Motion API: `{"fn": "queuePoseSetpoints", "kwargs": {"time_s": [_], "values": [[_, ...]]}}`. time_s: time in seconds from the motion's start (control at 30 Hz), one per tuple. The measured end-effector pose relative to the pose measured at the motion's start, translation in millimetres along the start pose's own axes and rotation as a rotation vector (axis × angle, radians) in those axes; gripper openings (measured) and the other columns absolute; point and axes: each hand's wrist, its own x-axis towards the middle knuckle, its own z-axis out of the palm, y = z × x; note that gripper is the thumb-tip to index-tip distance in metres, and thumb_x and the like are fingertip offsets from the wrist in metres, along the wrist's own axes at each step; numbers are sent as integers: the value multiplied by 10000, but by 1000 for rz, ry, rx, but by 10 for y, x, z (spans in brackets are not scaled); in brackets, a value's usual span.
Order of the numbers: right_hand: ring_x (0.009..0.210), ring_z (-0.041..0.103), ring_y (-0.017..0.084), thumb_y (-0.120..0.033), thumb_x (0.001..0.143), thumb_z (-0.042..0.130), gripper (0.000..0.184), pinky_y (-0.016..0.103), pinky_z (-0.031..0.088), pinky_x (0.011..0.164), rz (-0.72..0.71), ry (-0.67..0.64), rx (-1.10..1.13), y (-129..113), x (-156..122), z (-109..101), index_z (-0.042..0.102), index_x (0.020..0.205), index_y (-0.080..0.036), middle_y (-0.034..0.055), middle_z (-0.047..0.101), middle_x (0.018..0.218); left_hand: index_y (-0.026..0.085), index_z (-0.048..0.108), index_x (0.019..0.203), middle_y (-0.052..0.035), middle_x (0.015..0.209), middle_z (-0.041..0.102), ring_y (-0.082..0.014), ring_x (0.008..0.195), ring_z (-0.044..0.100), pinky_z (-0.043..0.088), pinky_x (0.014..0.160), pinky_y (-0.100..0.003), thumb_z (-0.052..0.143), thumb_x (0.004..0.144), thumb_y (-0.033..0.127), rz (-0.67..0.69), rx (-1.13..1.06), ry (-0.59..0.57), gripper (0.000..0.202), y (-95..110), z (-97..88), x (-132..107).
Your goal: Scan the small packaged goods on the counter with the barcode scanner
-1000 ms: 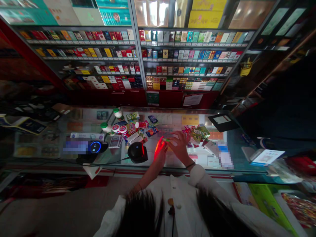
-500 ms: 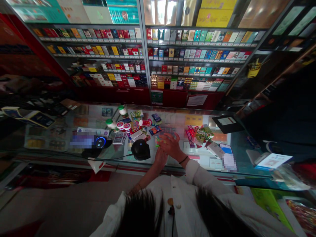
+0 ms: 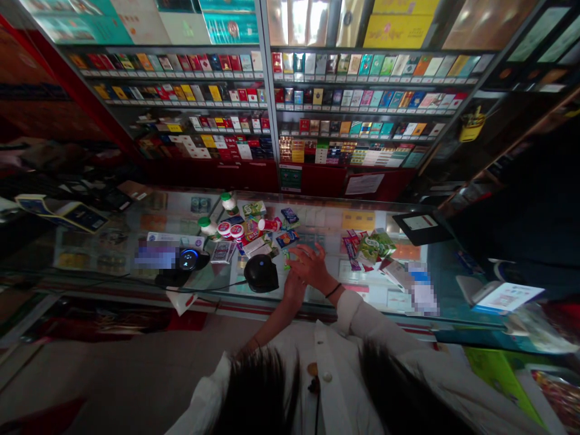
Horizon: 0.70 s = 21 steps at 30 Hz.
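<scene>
My left hand (image 3: 295, 289) is over the front of the glass counter, its fingers mostly hidden behind my right hand. My right hand (image 3: 311, 266) lies across it, thumb and forefinger bent in close, the other fingers raised and spread. Between them a small green packet (image 3: 287, 260) shows at the left side of the fingers; it looks held by both hands, though the exact grip is hidden. Just left of the hands stands a black scanner (image 3: 260, 273) with a cable. Behind them lie a blue and orange packet (image 3: 287, 239) and a dark blue packet (image 3: 290, 215).
Green-capped white bottles (image 3: 229, 203), round tubs (image 3: 236, 232) and sweets packets crowd the counter's left middle. Another pile of packets (image 3: 376, 246) lies to the right, beside a phone (image 3: 421, 290). A card stand (image 3: 502, 296) is farther right. Cigarette shelves (image 3: 362, 112) rise behind.
The view has shifted slightly, so most things sit a little farther right. My hands stay together at the green packet; the right hand's fingers have spread a little.
</scene>
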Motion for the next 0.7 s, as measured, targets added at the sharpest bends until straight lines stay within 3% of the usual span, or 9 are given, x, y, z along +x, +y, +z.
{"fn": "queuePoseSetpoints", "kwargs": {"time_s": [0.1, 0.2, 0.27, 0.4, 0.53, 0.7], "values": [[1350, 489, 237, -275, 996, 620, 161, 512, 121, 1252, 7, 58, -18, 67, -30, -50, 767, 1033, -331, -18, 700, 1340, 242, 649, 1200, -74, 1155, 714, -210, 998, 683, 588, 869, -387, 482, 999, 248, -12, 36, 32, 262, -19, -89, -109], [1340, 494, 240, -309, 998, 620, 163, 526, 71, 1241, 16, 81, -42, 153, -65, -73, 765, 1059, -356, -18, 698, 1345, 238, 662, 1142, -78, 1132, 692, -233, 1019, 669, 556, 971, -440, 578, 925, 251, 40, 130, 57, 232, 5, -239, -294], [1328, 502, 237, -326, 1002, 616, 170, 527, 31, 1232, 18, 106, -64, 195, -77, -72, 766, 1056, -383, -31, 701, 1339, 234, 652, 1161, -96, 1160, 666, -252, 1092, 647, 528, 1028, -451, 560, 936, 249, 148, 322, 62, 243, 69, -340, -413], [1312, 507, 237, -344, 996, 627, 164, 522, -7, 1220, 45, 139, -91, 229, -86, -61, 780, 1012, -403, -32, 708, 1316, 221, 633, 1188, -101, 1132, 659, -253, 1075, 644, 538, 988, -426, 495, 999, 269, 248, 535, 62, 239, 315, -484, -517], [1312, 501, 242, -367, 985, 645, 149, 507, 11, 1219, 90, 127, -100, 259, -128, -73, 791, 973, -397, -21, 704, 1318, 237, 653, 1144, -86, 1090, 662, -245, 1048, 648, 535, 944, -382, 517, 1010, 313, 346, 594, 41, 205, 631, -641, -408], [1312, 500, 250, -352, 949, 694, 105, 515, 57, 1208, 139, 193, -122, 356, -250, -151, 789, 984, -380, 4, 702, 1312, 230, 691, 1059, -61, 998, 679, -206, 892, 664, 535, 825, -313, 575, 988, 350, 401, 616, -124, 181, 1034, -941, -9]]}}
